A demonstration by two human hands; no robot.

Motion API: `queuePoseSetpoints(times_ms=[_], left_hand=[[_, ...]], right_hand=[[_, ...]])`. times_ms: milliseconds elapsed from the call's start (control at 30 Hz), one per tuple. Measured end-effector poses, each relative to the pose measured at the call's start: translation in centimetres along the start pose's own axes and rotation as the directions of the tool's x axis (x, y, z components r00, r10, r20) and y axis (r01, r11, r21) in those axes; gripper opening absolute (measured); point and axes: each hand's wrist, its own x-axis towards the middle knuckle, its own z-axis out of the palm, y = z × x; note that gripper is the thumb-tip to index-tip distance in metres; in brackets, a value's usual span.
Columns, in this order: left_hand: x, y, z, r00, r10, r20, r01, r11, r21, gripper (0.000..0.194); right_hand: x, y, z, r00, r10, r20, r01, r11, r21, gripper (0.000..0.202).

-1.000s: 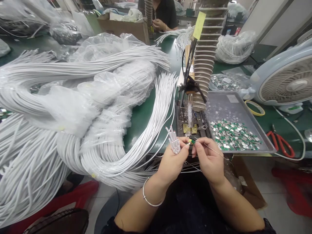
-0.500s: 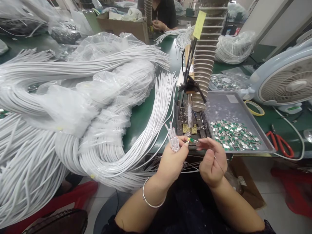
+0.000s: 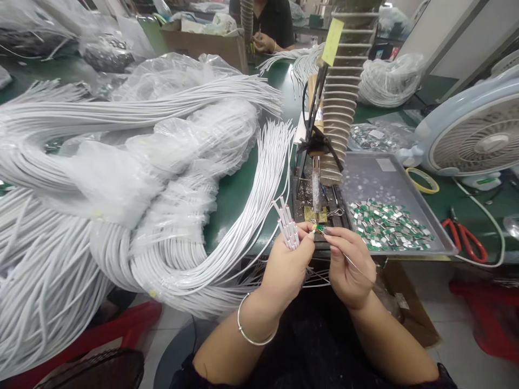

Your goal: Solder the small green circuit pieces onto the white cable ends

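My left hand point(image 3: 287, 273) is closed round several white cables point(image 3: 288, 227) with stripped, coloured ends pointing up. Its thumb and forefinger pinch one more cable end, where a small green circuit board with a metal plug point(image 3: 320, 229) sits. My right hand point(image 3: 352, 267) is closed, its fingertips at the plug end of that board. A thin solder wire point(image 3: 353, 263) runs through the right fingers and trails down across the hand. Just beyond the fingers, the soldering iron point(image 3: 315, 189) hangs tip down over a yellow sponge point(image 3: 311, 214).
A grey tray point(image 3: 409, 189) with many plug boards point(image 3: 391, 226) stands at right, beside red-handled cutters point(image 3: 464, 237), a tape roll point(image 3: 422, 180) and a fan point(image 3: 482, 129). White cable bundles point(image 3: 170, 259) fill the left. A fume hose point(image 3: 344, 97) rises behind the iron. A co-worker point(image 3: 265, 32) sits opposite.
My right fingers have moved in and closed at the plug end of the board; before, they were looser and further right. The left hand and its cables have barely shifted.
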Motion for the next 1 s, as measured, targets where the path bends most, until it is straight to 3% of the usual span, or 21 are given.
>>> queuePoseSetpoints(times_ms=[1000], left_hand=[[-0.05, 0.66, 0.45, 1.000, 0.023, 0.005, -0.023, 0.999, 0.042, 0.019]], right_hand=[[0.32, -0.04, 0.31, 1.000, -0.019, -0.001, 0.019, 1.000, 0.002, 0.030]])
